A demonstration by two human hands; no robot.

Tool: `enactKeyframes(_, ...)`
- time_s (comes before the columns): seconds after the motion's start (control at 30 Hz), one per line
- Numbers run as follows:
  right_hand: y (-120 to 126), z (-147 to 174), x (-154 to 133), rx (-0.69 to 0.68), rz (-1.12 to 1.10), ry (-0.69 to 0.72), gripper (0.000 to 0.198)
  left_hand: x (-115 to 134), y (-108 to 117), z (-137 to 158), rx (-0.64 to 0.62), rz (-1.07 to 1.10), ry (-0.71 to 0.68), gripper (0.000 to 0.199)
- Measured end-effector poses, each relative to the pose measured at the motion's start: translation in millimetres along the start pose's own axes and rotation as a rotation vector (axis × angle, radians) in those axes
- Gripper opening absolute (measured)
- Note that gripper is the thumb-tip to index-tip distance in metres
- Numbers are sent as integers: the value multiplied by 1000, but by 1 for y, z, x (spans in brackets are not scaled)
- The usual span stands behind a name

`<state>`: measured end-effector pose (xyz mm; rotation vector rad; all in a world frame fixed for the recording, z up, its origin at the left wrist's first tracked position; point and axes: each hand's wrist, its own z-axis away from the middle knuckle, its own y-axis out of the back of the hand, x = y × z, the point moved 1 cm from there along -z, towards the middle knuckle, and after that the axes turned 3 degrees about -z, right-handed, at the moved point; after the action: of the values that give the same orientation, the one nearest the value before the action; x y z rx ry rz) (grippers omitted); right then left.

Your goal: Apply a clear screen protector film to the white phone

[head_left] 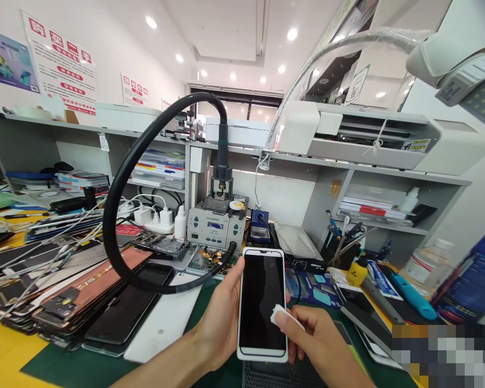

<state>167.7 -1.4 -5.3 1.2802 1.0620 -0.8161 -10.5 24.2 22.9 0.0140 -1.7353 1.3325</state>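
At the left of the frame, stacks of phone screens and back panels [84, 302] lie fanned across the tabletop [8, 355], and a thick black hose [117, 199] loops up from there to the rework station [217, 226] at centre. Just below centre, the left hand [218, 323] holds a white-framed phone [262, 304] upright off the tabletop, dark screen facing the wearer; its thumb lies along the left edge while the fingers wrap behind, so they are curled around the phone rather than spread. To the right, the right hand [319, 345] pinches a small white wipe [281, 315] between thumb and fingertip against the lower right of the glass. The phone looks light and stiff, but the glass is likely slick and fragile, so the side frame seems the safest place to grip. Farther right sit a tool cup [339, 248] and a blue-handled tool [412, 296].
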Motion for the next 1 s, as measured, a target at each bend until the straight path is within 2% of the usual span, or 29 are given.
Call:
enactKeyframes(0.27,9,-6,-2,70,-165,-6,42,-10,1,-4,88,-18,58,60)
enactKeyframes(0.57,22,-6,-4,119,-347,-48,41,-25,1,-5,-31,-27,261,77)
enactKeyframes(0.67,25,-5,-5,126,-381,-54,34,-26,2,-6,-71,-34,308,77)
enactKeyframes(1.0,33,-4,-9,183,-444,-79,34,-21,9,-6,-212,14,373,71)
